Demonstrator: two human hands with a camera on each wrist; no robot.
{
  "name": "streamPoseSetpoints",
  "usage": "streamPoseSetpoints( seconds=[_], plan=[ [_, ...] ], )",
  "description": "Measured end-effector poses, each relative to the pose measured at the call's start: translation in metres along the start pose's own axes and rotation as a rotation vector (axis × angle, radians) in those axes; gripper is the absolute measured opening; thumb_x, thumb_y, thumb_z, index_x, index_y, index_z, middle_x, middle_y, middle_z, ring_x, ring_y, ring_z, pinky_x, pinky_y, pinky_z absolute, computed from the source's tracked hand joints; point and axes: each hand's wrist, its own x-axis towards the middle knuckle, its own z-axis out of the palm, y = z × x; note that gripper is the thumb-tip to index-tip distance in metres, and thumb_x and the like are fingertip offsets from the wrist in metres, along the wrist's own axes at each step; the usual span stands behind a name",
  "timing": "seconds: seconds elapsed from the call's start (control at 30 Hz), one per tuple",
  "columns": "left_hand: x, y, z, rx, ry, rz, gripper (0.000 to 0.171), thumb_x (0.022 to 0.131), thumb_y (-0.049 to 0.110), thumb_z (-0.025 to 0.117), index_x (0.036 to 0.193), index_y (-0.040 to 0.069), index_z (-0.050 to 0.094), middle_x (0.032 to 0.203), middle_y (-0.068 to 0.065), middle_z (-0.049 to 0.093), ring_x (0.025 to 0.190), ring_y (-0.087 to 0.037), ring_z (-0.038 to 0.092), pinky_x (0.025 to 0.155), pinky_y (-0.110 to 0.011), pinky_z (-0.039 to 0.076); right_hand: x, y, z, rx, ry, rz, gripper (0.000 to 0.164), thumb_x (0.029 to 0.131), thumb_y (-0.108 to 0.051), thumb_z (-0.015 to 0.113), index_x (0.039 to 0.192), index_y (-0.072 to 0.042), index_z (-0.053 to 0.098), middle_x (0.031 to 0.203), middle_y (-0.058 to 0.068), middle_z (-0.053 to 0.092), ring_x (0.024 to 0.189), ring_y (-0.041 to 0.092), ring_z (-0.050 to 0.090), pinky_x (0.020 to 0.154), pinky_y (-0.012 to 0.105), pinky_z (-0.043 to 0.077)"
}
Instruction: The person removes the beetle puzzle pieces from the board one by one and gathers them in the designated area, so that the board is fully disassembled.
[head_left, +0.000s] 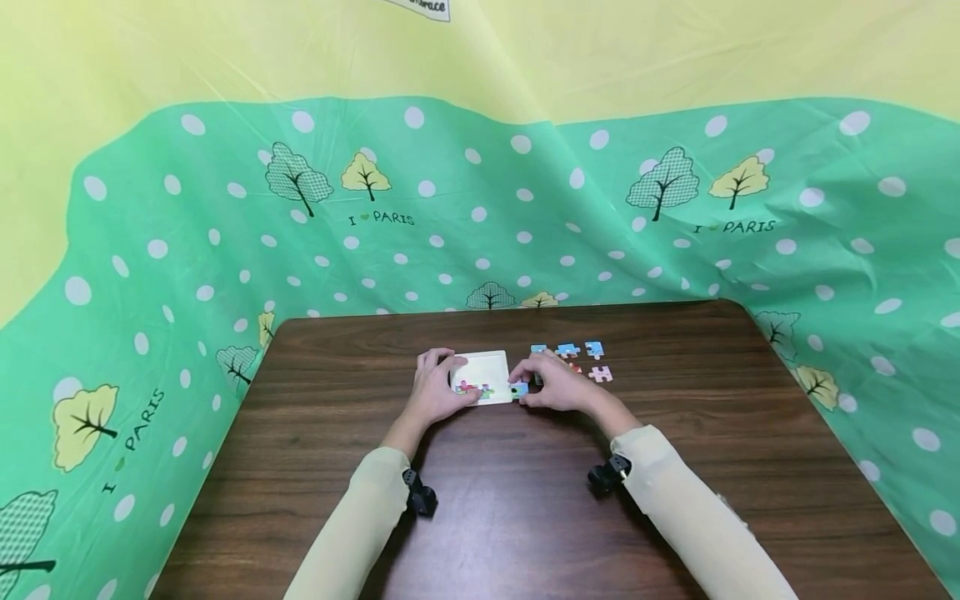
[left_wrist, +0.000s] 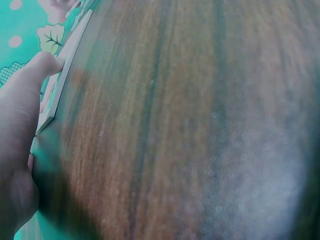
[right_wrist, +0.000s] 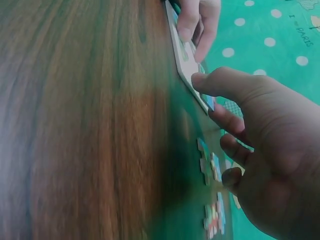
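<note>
A white puzzle tray point(head_left: 486, 367) lies on the table, with a few colourful pieces point(head_left: 474, 389) along its near side. My left hand point(head_left: 433, 390) grips the tray's left end, fingers toward the back and thumb over the near rim. In the left wrist view, that thumb point(left_wrist: 47, 64) rests on the tray's edge point(left_wrist: 75, 52). Between the thumb and fingers of my right hand point(head_left: 561, 385) is a blue and green puzzle piece point(head_left: 519, 389), held at the tray's right edge. The right wrist view shows this piece mostly hidden behind the fingertips.
Loose puzzle pieces lie right of the tray, among them a blue one point(head_left: 594, 350), another blue one point(head_left: 567, 351) and a pink one point(head_left: 601, 374). My right hand partly covers others. A patterned green and yellow cloth point(head_left: 480, 208) hangs behind the brown wooden table point(head_left: 510, 517).
</note>
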Motion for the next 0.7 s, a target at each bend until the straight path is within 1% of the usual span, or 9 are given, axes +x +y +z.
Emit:
streamPoseSetpoints(
  seconds=[0.1, 0.13, 0.23, 0.33, 0.43, 0.47, 0.57, 0.67, 0.7],
  plan=[
    [0.0, 0.0, 0.0, -0.003, 0.004, 0.004, 0.07, 0.081, 0.044, 0.092, 0.139, 0.008, 0.076, 0.158, -0.02, 0.057, 0.152, -0.045, 0.042, 0.127, -0.063, 0.04, -0.005, 0.0, -0.003, -0.019, -0.004, 0.028, 0.026, 0.096, -0.019, 0.087, 0.12, -0.018, 0.081, 0.11, 0.003, 0.071, 0.109, 0.022, 0.058, 0.1, 0.043, 0.047],
    [0.0, 0.0, 0.001, -0.005, 0.005, 0.004, 0.07, 0.081, 0.044, 0.091, 0.138, 0.008, 0.076, 0.158, -0.02, 0.057, 0.152, -0.045, 0.042, 0.128, -0.063, 0.039, -0.007, -0.009, -0.007, -0.027, -0.009, 0.065, 0.027, 0.094, -0.014, 0.087, 0.12, -0.016, 0.082, 0.111, 0.005, 0.072, 0.108, 0.024, 0.059, 0.099, 0.045, 0.047],
    [0.0, 0.0, 0.001, -0.009, 0.001, -0.004, 0.069, 0.081, 0.044, 0.091, 0.139, 0.009, 0.076, 0.159, -0.02, 0.056, 0.153, -0.045, 0.041, 0.128, -0.064, 0.039, -0.012, -0.006, -0.011, -0.031, -0.01, 0.077, 0.028, 0.095, -0.014, 0.088, 0.122, -0.015, 0.082, 0.116, 0.007, 0.074, 0.11, 0.024, 0.062, 0.1, 0.046, 0.048],
    [-0.001, 0.0, 0.001, -0.019, -0.01, -0.021, 0.069, 0.082, 0.045, 0.091, 0.14, 0.01, 0.075, 0.161, -0.019, 0.054, 0.155, -0.045, 0.039, 0.129, -0.064, 0.037, -0.017, -0.002, -0.014, -0.036, -0.007, 0.078, 0.028, 0.095, -0.013, 0.088, 0.122, -0.014, 0.082, 0.121, 0.009, 0.076, 0.114, 0.026, 0.064, 0.104, 0.051, 0.05],
    [-0.001, -0.001, 0.001, -0.016, -0.014, -0.024, 0.069, 0.082, 0.045, 0.091, 0.14, 0.01, 0.075, 0.16, -0.019, 0.054, 0.155, -0.044, 0.038, 0.129, -0.065, 0.038, -0.024, 0.004, -0.019, -0.033, 0.006, 0.05, 0.027, 0.095, -0.012, 0.087, 0.122, -0.013, 0.081, 0.121, 0.01, 0.075, 0.114, 0.027, 0.064, 0.103, 0.05, 0.052],
    [-0.001, 0.0, 0.001, -0.016, -0.013, -0.021, 0.069, 0.082, 0.044, 0.091, 0.14, 0.01, 0.075, 0.16, -0.019, 0.054, 0.155, -0.044, 0.039, 0.129, -0.065, 0.038, -0.025, 0.015, -0.017, -0.017, 0.012, 0.004, 0.027, 0.097, -0.017, 0.087, 0.123, -0.015, 0.081, 0.121, 0.008, 0.074, 0.114, 0.025, 0.063, 0.102, 0.048, 0.052],
    [-0.002, 0.001, 0.0, -0.005, -0.003, -0.007, 0.069, 0.081, 0.044, 0.092, 0.138, 0.009, 0.075, 0.158, -0.019, 0.056, 0.153, -0.044, 0.041, 0.127, -0.065, 0.04, -0.033, 0.019, -0.022, -0.021, 0.03, -0.028, 0.027, 0.096, -0.017, 0.086, 0.122, -0.015, 0.081, 0.118, 0.008, 0.073, 0.11, 0.024, 0.063, 0.096, 0.043, 0.053],
    [-0.001, 0.001, -0.001, 0.004, 0.0, 0.001, 0.069, 0.081, 0.044, 0.091, 0.138, 0.009, 0.075, 0.158, -0.02, 0.057, 0.153, -0.045, 0.042, 0.128, -0.064, 0.039, -0.037, 0.021, -0.026, -0.03, 0.031, 0.005, 0.027, 0.096, -0.017, 0.085, 0.123, -0.016, 0.082, 0.12, 0.006, 0.075, 0.116, 0.025, 0.065, 0.102, 0.047, 0.053],
    [-0.001, 0.001, -0.001, 0.007, 0.001, 0.004, 0.069, 0.081, 0.044, 0.091, 0.138, 0.009, 0.075, 0.157, -0.02, 0.057, 0.152, -0.045, 0.042, 0.127, -0.064, 0.039, -0.04, 0.012, -0.03, -0.046, 0.029, 0.054, 0.029, 0.094, -0.012, 0.085, 0.123, -0.014, 0.082, 0.12, 0.008, 0.075, 0.116, 0.028, 0.065, 0.102, 0.05, 0.052]
  ],
)
